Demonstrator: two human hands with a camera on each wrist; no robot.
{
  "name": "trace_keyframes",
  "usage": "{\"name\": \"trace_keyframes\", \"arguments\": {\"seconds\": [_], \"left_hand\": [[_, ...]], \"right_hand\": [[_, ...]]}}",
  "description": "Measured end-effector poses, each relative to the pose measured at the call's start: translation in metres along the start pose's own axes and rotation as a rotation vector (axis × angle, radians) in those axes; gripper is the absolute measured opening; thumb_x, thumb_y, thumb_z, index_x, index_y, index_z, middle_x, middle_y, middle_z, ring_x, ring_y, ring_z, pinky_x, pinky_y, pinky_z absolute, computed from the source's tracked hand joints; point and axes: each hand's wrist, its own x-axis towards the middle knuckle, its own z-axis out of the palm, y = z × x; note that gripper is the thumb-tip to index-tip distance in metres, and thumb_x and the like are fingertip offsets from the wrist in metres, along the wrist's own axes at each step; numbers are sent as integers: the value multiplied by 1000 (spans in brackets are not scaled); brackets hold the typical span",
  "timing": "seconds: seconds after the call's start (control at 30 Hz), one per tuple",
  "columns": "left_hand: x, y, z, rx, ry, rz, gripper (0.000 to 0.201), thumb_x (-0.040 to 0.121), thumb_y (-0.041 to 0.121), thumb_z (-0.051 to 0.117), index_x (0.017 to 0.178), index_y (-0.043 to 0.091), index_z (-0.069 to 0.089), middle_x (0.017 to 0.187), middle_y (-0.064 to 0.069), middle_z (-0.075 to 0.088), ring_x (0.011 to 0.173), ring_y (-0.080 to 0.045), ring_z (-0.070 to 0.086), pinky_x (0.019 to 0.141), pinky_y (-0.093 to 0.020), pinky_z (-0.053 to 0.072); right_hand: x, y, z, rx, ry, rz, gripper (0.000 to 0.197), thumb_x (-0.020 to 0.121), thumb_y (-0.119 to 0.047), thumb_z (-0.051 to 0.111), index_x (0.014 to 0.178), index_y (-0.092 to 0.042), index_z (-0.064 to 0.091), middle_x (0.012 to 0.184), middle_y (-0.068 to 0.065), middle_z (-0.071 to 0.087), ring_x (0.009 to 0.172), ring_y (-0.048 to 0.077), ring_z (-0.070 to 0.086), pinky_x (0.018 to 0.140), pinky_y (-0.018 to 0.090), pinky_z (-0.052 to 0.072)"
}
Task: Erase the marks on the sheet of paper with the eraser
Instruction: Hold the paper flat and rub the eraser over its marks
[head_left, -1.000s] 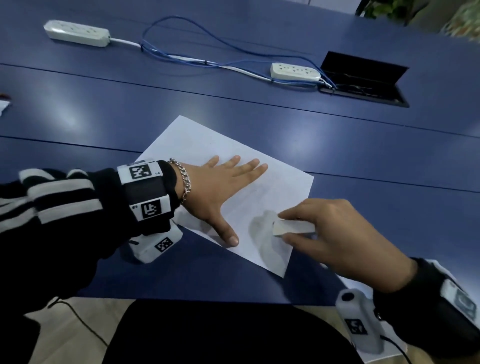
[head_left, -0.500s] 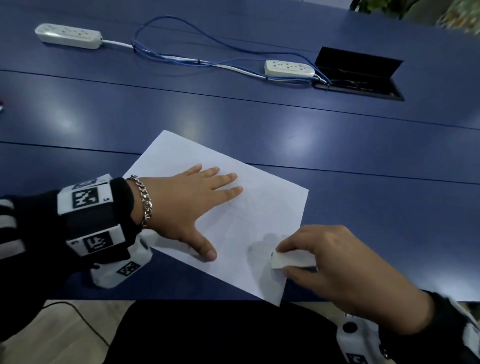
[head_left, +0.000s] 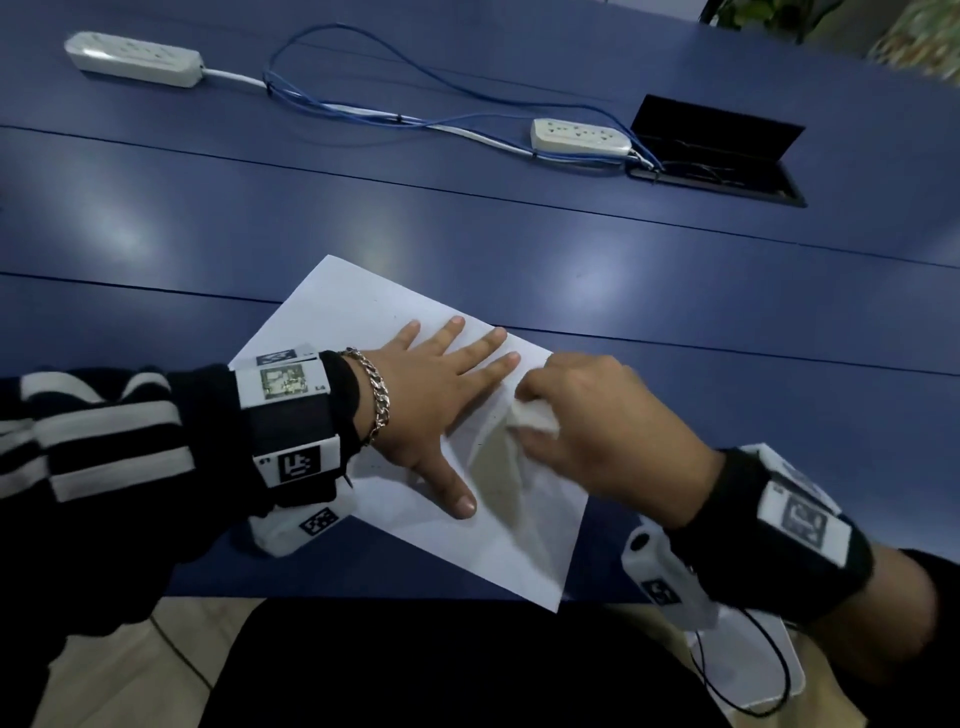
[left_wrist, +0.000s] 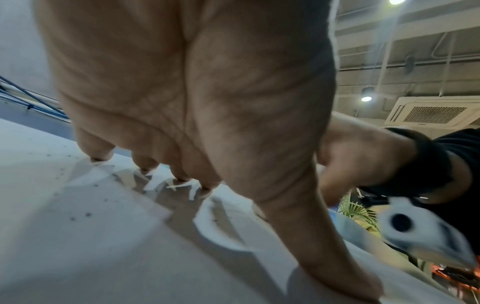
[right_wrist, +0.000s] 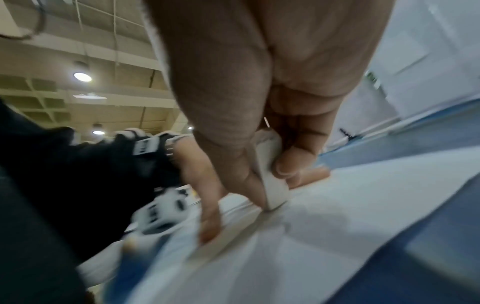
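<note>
A white sheet of paper (head_left: 358, 306) lies tilted on the blue table (head_left: 467, 218) near its front edge. My left hand (head_left: 441, 384) presses flat on the sheet with fingers spread, thumb pointing toward me. My right hand (head_left: 587, 410) pinches a white eraser (head_left: 532, 418) between thumb and fingers, its lower end on the paper just right of my left fingers. In the right wrist view the eraser (right_wrist: 272, 181) stands on its end on the sheet (right_wrist: 324, 236). In the left wrist view dark crumbs dot the paper (left_wrist: 78, 236) beside my left palm (left_wrist: 194, 92).
Two white power strips (head_left: 135, 58) (head_left: 579, 137) joined by blue and white cables (head_left: 363, 111) lie at the back. An open black cable hatch (head_left: 717, 161) sits in the table at the back right. The table's front edge runs just below the sheet.
My right hand has carried the eraser up and left across the sheet, from its right edge to beside my left fingers. My left hand stays pressed flat on the paper.
</note>
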Motion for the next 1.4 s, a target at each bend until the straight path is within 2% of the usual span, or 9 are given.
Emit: {"name": "trace_keyframes", "arguments": {"seconds": [0.13, 0.33, 0.47, 0.63, 0.8, 0.97, 1.1, 1.3, 1.4], "left_hand": [[0, 1, -1, 29, -12, -8, 160, 52, 101, 63, 158, 31, -34, 166, 8, -41, 157, -33, -29, 127, -65, -2], [0, 0, 0, 13, -13, -9, 160, 51, 101, 64, 156, 33, -35, 165, 10, -41, 157, -31, -30, 126, -66, -4], [-2, 1, -1, 27, -22, -14, 161, 50, 102, 62, 157, 31, -34, 165, 8, -41, 156, -33, -30, 126, -67, -2], [-2, 1, -2, 18, -31, -10, 159, 52, 101, 62, 155, 33, -38, 164, 11, -43, 156, -31, -31, 126, -66, -4], [-1, 2, -2, 38, -36, -22, 161, 50, 103, 61, 156, 32, -37, 164, 9, -43, 156, -33, -30, 126, -66, -2], [-3, 3, -4, 31, -45, -25, 159, 51, 102, 61, 155, 34, -37, 163, 12, -43, 156, -30, -31, 127, -64, -3], [-2, 3, -6, 51, -41, -30, 159, 50, 104, 58, 155, 34, -38, 163, 10, -44, 156, -31, -31, 127, -63, -5], [-27, 3, -5, 17, 52, -8, 155, 54, 109, 47, 150, 31, -46, 160, 7, -50, 150, -26, -42, 125, -57, -17], [-61, 7, 6, 87, 241, -98, 133, 70, 104, 24, 166, 20, -15, 174, -14, -17, 161, -38, -8, 128, -61, 4]], "right_hand": [[-15, -11, 4, 67, -144, -145, 20, 87, -41, 62, 94, -24, 69, 85, -6, 56, 77, 17, 56, 69, 31, 47], [11, 10, -3, -27, 25, -49, 24, 85, -36, 64, 98, -17, 69, 89, -2, 55, 85, 24, 57, 69, 32, 41], [-16, -11, 3, 34, -186, -176, 21, 86, -36, 61, 95, -19, 69, 87, -2, 55, 76, 21, 56, 69, 32, 47], [7, 14, -8, -38, -14, -58, 25, 85, -38, 62, 100, -19, 70, 91, -2, 57, 87, 23, 58, 76, 38, 49], [-17, -11, -2, -21, -184, -173, 20, 88, -34, 60, 98, -19, 69, 90, -2, 55, 80, 21, 57, 69, 35, 49], [-4, 2, -3, -67, -21, -80, 22, 87, -36, 59, 98, -18, 68, 94, -1, 57, 87, 24, 59, 72, 36, 49], [-32, -22, 1, 22, -188, -181, 23, 89, -39, 56, 101, -24, 68, 92, -6, 58, 83, 17, 59, 74, 34, 51], [-53, 8, -25, 193, 187, 22, 26, 88, -44, 68, 112, -34, 69, 96, -17, 68, 81, 2, 59, 78, 21, 48], [-66, 16, -27, 258, 227, 95, 26, 89, -44, 67, 113, -36, 68, 97, -19, 68, 85, 3, 62, 77, 18, 45]]}}
